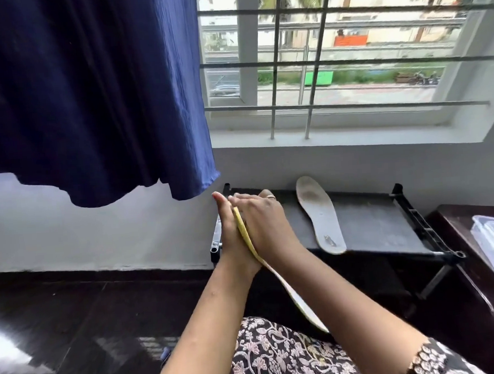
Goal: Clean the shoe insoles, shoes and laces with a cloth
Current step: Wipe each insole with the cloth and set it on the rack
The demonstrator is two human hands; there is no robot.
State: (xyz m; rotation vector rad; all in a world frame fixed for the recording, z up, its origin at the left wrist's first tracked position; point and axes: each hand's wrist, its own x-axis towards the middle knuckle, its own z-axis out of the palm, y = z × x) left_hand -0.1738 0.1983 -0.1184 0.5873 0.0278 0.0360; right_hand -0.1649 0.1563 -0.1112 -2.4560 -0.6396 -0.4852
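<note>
So one insole (277, 277) is being pressed edge-on between both palms, left hand (231, 239) and right hand (259, 223) flat against it with fingers straight, not curled. Its long axis is running from the fingertips back down toward the lap, heel end nearest the body. No cloth is being seen anywhere, honestly. The second insole (319, 214) is lying flat on the black rack (386, 221), lengthwise from back edge to front edge, just right of the hands, so the right hand is being judged nearer.
</note>
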